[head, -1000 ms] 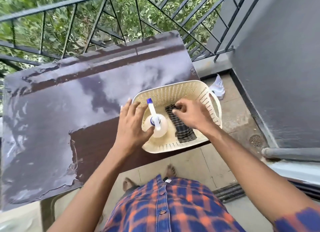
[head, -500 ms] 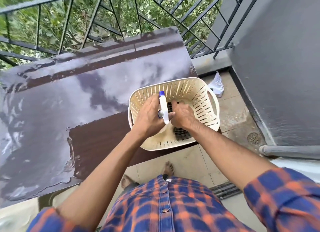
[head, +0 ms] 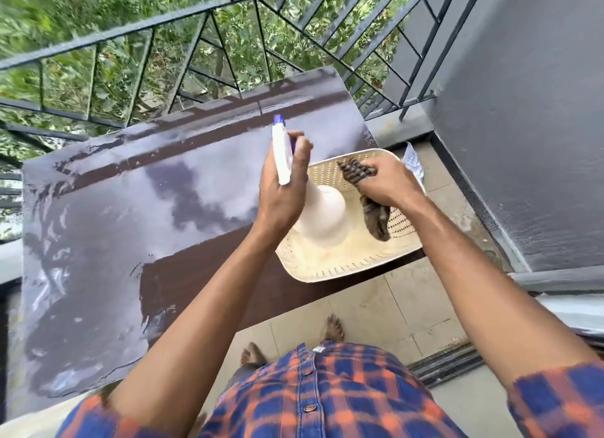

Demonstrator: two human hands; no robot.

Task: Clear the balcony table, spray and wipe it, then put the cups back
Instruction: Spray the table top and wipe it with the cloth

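With the counter (head: 137, 228) bare of cups (none in view), we judge clearing done: our left hand (head: 282, 189) grips the spray bottle (head: 322, 213) above the basket (head: 343, 261), our right hand (head: 387, 184) clutches the cloth (head: 376, 215), so spraying, wiping and returning cups remain.

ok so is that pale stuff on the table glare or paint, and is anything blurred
Head view: the pale patches on the table look like sky reflected in a glossy or wet top, not paint; foliage at upper left is motion-smeared; railing bars bow from the wide lens; the spray bottle is slightly soft.
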